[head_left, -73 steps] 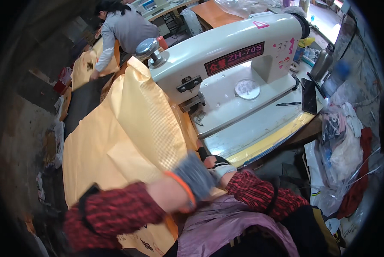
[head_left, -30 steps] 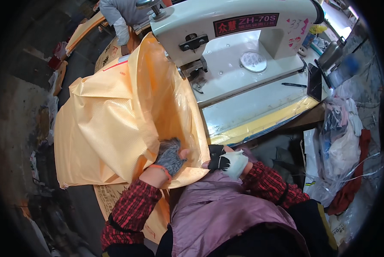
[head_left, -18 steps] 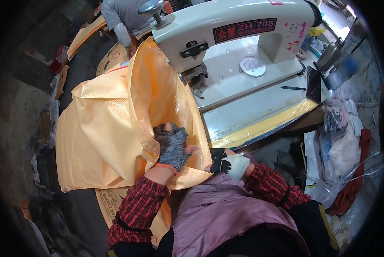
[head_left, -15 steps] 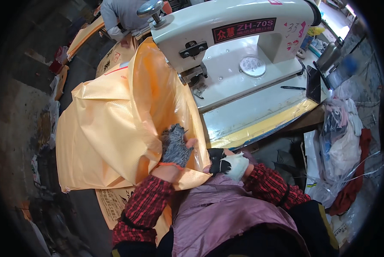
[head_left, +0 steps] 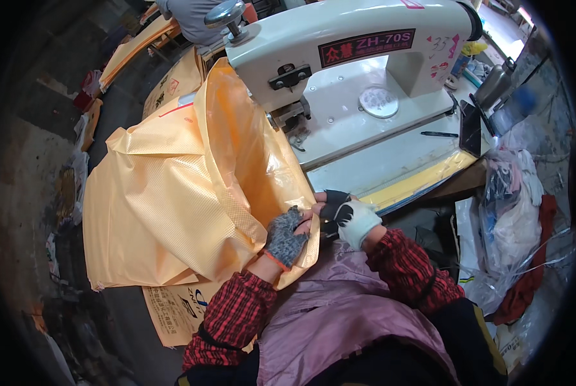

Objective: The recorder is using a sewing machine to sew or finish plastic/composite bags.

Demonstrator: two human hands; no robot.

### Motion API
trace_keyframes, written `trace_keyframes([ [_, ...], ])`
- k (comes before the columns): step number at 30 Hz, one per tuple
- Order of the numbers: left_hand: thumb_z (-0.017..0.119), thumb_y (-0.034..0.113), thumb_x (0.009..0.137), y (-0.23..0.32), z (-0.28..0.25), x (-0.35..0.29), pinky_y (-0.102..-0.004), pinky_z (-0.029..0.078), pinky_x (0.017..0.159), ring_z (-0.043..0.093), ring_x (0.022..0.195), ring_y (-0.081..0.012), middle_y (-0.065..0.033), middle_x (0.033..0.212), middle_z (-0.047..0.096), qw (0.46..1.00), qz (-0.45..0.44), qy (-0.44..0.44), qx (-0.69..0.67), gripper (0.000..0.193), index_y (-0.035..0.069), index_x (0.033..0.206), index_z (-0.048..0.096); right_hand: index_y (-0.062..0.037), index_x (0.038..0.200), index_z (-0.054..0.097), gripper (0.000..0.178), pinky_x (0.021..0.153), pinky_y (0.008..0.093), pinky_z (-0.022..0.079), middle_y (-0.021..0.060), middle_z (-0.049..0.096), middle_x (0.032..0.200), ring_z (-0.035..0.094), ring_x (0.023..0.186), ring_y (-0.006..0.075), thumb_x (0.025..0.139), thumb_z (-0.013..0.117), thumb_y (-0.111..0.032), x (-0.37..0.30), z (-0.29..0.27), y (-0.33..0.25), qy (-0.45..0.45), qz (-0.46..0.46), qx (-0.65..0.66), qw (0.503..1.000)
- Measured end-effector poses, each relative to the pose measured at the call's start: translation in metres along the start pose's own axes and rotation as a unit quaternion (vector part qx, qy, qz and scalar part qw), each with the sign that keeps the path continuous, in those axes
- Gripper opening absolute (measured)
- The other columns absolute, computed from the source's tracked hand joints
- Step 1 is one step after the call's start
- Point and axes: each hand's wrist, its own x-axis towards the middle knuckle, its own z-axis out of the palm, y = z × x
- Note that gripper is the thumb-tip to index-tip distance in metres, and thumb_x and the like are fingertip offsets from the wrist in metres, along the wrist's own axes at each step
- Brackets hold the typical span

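A large yellow woven sack (head_left: 166, 199) with a glossy lining gapes open in front of me, its mouth facing right toward the sewing machine. My left hand (head_left: 287, 237), in a fuzzy grey glove with bare fingertips, pinches the sack's near rim from the inner side. On the outer side of the same rim is my right hand (head_left: 347, 219), in a white glove with black finger coverings, its fingers closed on the edge. Both hands nearly meet there. The far rim of the mouth rises beside the white sewing machine's (head_left: 269, 58) needle head.
A pen (head_left: 439, 134) and a dark phone (head_left: 470, 127) lie on the machine bed, near a grey bottle (head_left: 495, 83). Printed sacks (head_left: 172, 315) lie under the yellow one. Another person (head_left: 195, 22) is at the far left. Plastic-wrapped cloth (head_left: 516, 212) hangs at right.
My left hand has moved right, out of the sack's middle to its near rim. My right hand has risen slightly with the edge. The other person's arm has shifted.
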Motion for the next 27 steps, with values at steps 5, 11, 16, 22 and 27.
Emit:
trace_keyframes([
  [5,0.063,0.019,0.083,0.03,-0.016,-0.011,-0.0276,0.044,0.07,0.055,0.079,-0.0115,-0.0066,0.083,0.06,0.966,-0.09,-0.124,-0.21,0.026,-0.001,0.099,0.059,-0.002,0.11,0.057,0.032,0.077,0.0303,0.05,0.0128,0.064,0.094,0.062,0.085,0.0232,0.081,0.063,-0.016,-0.002,0.008,-0.025,0.009,-0.058,-0.311,0.949],
  [11,0.063,0.04,0.07,0.08,-0.012,-0.048,-0.0444,0.041,0.075,0.062,0.072,-0.0282,-0.0102,0.076,0.064,0.869,0.162,-0.282,0.372,0.036,0.008,0.087,0.065,-0.0063,0.098,0.059,0.032,0.078,0.0417,0.044,0.0219,0.058,0.099,0.057,0.088,0.0357,0.086,0.052,-0.036,0.003,-0.001,0.025,-0.046,-0.077,-0.483,0.871],
  [16,0.064,0.02,0.065,0.067,-0.009,-0.038,-0.0425,0.047,0.066,0.064,0.073,-0.0274,-0.0099,0.078,0.066,0.839,0.177,-0.323,0.4,0.016,0.009,0.077,0.068,-0.0045,0.091,0.058,0.039,0.07,0.0428,0.045,0.0225,0.056,0.08,0.056,0.079,0.0391,0.084,0.052,-0.042,0.012,0.017,0.023,0.046,0.013,-0.584,0.81],
  [22,0.057,0.019,0.072,0.069,-0.04,0.054,-0.0391,0.051,0.067,0.065,0.078,-0.0296,-0.016,0.081,0.066,0.823,0.124,-0.305,0.462,0.022,0.004,0.082,0.068,-0.0081,0.088,0.064,0.028,0.067,0.0406,0.047,0.0188,0.063,0.078,0.06,0.074,0.0369,0.079,0.054,-0.032,0.066,0.019,-0.017,-0.011,-0.168,-0.659,0.733],
  [27,0.061,0.032,0.072,0.036,-0.08,0.117,-0.0402,0.05,0.076,0.063,0.084,-0.0341,-0.0158,0.088,0.066,0.855,0.03,-0.251,0.453,0.032,0.007,0.09,0.068,-0.0045,0.089,0.064,0.02,0.052,0.03,0.047,0.0112,0.063,0.069,0.061,0.058,0.0212,0.08,0.062,-0.023,0.095,0.015,-0.031,-0.031,0.007,-0.435,0.9],
])
